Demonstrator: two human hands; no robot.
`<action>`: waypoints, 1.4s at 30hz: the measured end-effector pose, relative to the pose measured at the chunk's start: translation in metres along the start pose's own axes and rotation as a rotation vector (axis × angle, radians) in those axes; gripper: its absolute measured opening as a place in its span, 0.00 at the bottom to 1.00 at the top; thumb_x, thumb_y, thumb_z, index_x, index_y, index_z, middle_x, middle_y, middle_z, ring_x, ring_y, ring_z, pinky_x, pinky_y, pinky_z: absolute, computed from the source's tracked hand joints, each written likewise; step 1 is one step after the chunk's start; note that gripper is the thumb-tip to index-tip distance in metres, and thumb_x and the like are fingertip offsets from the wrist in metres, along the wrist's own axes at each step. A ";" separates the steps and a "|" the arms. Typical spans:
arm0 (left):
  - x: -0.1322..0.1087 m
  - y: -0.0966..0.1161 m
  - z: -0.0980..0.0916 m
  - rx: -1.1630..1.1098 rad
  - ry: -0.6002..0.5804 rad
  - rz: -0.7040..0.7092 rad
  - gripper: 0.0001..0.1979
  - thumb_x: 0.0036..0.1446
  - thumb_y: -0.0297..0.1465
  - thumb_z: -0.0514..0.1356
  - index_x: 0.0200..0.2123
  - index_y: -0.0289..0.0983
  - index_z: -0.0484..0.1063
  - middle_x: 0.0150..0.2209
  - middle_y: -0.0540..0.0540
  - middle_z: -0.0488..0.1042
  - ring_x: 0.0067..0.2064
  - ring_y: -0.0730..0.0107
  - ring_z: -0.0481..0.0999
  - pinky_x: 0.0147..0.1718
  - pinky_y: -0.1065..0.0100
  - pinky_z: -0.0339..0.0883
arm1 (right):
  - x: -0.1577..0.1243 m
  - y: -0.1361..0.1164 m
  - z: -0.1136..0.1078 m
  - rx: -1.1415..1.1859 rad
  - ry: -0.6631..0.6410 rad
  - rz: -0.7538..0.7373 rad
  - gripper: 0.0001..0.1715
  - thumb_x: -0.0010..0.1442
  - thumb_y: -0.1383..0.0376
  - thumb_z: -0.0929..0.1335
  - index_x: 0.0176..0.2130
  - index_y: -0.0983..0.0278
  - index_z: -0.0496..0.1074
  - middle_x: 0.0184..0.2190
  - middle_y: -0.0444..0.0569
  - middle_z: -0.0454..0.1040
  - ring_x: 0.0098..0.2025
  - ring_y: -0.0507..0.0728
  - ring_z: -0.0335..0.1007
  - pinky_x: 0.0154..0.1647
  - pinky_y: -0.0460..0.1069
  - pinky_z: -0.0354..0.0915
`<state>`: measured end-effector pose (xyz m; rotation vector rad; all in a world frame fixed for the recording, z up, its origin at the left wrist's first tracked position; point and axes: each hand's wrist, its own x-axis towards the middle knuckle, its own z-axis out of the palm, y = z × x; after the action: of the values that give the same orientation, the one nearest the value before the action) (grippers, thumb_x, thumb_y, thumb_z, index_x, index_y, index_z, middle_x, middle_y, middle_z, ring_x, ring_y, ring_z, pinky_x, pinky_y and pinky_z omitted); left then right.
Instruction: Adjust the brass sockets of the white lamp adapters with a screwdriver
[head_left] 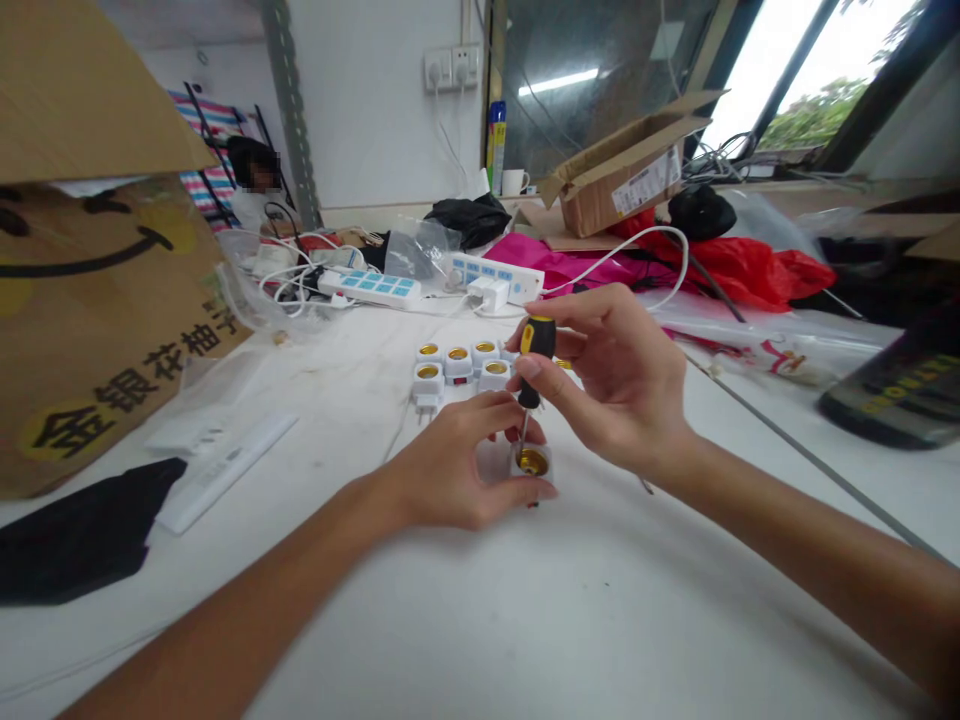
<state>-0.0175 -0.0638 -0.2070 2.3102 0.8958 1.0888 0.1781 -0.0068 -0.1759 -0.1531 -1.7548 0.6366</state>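
My left hand (pixel 472 465) is closed around a white lamp socket (pixel 533 462) with a brass-coloured threaded inside, its opening facing up. Between the fingers and thumb of my right hand (pixel 615 375) is a black and yellow screwdriver (pixel 538 345), held upright. Its thin shaft reaches down into the socket; the tip is hidden inside. Just beyond my hands, several more white lamp sockets (pixel 457 362) stand grouped on the white table (pixel 465 620), openings up. One at the near left of the group shows plug pins. My right hand hides part of the group.
Power strips (pixel 375 287) with white cables lie behind the sockets. A large cardboard box (pixel 97 330) stands at left, near a black plastic piece (pixel 82 535). Red plastic bags (pixel 757 265), an open carton (pixel 622 180) and a dark bottle (pixel 900 385) are at right. A person (pixel 259 175) is in the background.
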 end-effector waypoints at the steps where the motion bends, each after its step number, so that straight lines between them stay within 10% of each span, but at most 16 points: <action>1: 0.000 -0.002 -0.001 0.007 0.002 0.000 0.14 0.59 0.35 0.78 0.43 0.40 0.78 0.43 0.45 0.83 0.43 0.61 0.80 0.48 0.58 0.74 | 0.002 0.005 0.001 -0.027 0.018 -0.021 0.23 0.66 0.70 0.81 0.56 0.54 0.80 0.44 0.45 0.74 0.41 0.56 0.81 0.41 0.54 0.82; 42: 0.000 -0.005 -0.007 0.192 -0.053 0.112 0.11 0.68 0.38 0.72 0.47 0.39 0.77 0.49 0.41 0.83 0.48 0.58 0.81 0.51 0.57 0.76 | -0.013 -0.011 0.013 -0.087 0.152 -0.010 0.11 0.72 0.54 0.78 0.54 0.48 0.83 0.54 0.48 0.82 0.54 0.64 0.83 0.52 0.62 0.85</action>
<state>-0.0250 -0.0595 -0.2061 2.5612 0.8951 1.0203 0.1727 -0.0261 -0.1833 -0.2464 -1.6363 0.5286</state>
